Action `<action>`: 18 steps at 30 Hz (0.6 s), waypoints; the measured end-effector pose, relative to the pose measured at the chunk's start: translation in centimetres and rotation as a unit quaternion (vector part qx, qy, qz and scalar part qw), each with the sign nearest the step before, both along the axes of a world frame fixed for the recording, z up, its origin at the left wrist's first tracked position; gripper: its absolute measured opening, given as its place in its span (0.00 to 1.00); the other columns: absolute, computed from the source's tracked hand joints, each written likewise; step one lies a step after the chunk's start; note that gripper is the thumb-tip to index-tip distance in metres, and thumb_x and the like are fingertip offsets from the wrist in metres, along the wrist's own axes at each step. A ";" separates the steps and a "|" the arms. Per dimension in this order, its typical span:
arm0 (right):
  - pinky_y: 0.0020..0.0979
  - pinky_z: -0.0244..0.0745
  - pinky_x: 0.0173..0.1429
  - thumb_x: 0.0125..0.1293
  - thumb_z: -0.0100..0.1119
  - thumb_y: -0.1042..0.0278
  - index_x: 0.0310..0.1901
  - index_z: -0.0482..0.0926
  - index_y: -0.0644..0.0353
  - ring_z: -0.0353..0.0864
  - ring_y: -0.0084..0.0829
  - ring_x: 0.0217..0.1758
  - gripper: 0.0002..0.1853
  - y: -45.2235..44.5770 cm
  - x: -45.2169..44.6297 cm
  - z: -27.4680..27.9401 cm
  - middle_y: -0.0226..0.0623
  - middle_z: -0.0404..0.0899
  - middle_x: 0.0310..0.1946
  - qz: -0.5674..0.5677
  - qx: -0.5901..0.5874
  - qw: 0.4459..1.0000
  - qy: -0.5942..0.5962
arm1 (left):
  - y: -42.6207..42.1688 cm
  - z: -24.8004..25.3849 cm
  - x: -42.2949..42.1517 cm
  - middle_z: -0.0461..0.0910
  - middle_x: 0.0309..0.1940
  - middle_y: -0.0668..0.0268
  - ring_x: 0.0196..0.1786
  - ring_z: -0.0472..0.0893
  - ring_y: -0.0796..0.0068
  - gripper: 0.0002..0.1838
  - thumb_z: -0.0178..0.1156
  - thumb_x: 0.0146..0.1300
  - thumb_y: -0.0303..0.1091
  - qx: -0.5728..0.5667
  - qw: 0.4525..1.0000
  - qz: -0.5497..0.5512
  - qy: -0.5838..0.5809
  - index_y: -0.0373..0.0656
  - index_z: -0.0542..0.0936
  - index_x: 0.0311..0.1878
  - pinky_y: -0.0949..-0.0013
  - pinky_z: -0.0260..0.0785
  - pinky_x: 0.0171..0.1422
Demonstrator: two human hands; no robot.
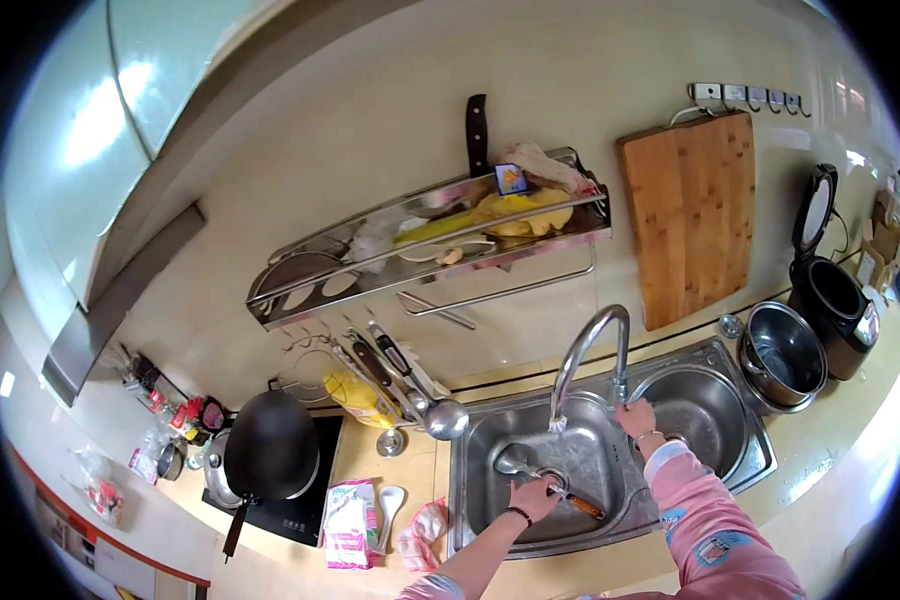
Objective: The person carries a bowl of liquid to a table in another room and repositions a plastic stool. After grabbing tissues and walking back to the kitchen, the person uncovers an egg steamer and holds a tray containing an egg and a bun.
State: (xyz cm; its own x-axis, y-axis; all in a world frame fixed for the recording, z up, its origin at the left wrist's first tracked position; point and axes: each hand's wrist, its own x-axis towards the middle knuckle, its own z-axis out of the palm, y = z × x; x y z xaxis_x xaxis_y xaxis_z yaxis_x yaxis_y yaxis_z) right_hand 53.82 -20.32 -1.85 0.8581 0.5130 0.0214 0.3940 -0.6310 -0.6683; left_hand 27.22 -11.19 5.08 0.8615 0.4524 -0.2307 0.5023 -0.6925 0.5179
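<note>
My right hand [634,418] is at the base of the chrome faucet [598,325], its fingers closed round the handle. My left hand [534,500] is low in the left sink basin [490,450], beside a metal ladle [516,459] and a utensil with a brown wooden handle [583,506]. Its fingers are bent near the drain; whether they grip the utensil is too small to tell. The faucet's spout [558,424] points down into this basin.
The right basin [705,410] adjoins. A steel pot [782,352] and open rice cooker [835,300] stand at the right. A black pan [271,445] rests on the cooktop [310,505]. A wall rack [430,240] and cutting board [688,215] hang above.
</note>
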 end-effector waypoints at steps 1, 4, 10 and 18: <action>0.39 0.74 0.42 0.54 0.53 0.51 0.25 0.81 0.62 0.79 0.46 0.33 0.20 0.3 -0.4 -0.3 0.49 0.79 0.27 0.054 -0.042 0.997 -0.041 | -0.1 1.7 -0.4 0.78 0.42 0.59 0.47 0.76 0.59 0.17 0.58 0.53 0.42 0.053 0.991 -0.053 0.111 0.46 0.75 0.45 0.55 0.65 0.53; 0.34 0.73 0.47 0.54 0.55 0.50 0.37 0.81 0.61 0.79 0.42 0.40 0.21 0.5 -3.3 2.2 0.47 0.79 0.35 0.229 -0.125 0.962 -0.080 | 1.2 2.6 -2.1 0.79 0.41 0.61 0.48 0.76 0.62 0.18 0.58 0.54 0.44 -0.055 0.991 -0.090 0.083 0.50 0.76 0.47 0.62 0.65 0.54; 0.42 0.66 0.53 0.62 0.50 0.55 0.42 0.79 0.55 0.76 0.34 0.47 0.15 -2.2 -12.4 8.3 0.41 0.79 0.41 0.312 -0.072 0.931 0.176 | 5.9 -2.4 -4.4 0.76 0.48 0.58 0.51 0.76 0.64 0.22 0.49 0.64 0.44 -0.341 0.938 0.053 -0.029 0.36 0.71 0.53 0.61 0.68 0.55; 0.47 0.63 0.50 0.49 0.56 0.56 0.40 0.77 0.47 0.71 0.37 0.52 0.15 -7.3 -17.5 7.9 0.33 0.77 0.41 0.270 -0.219 0.937 -0.027 | -8.4 10.5 -2.8 0.69 0.55 0.53 0.61 0.64 0.56 0.42 0.63 0.40 0.63 0.254 0.878 -0.403 -0.042 0.36 0.72 0.50 0.50 0.47 0.67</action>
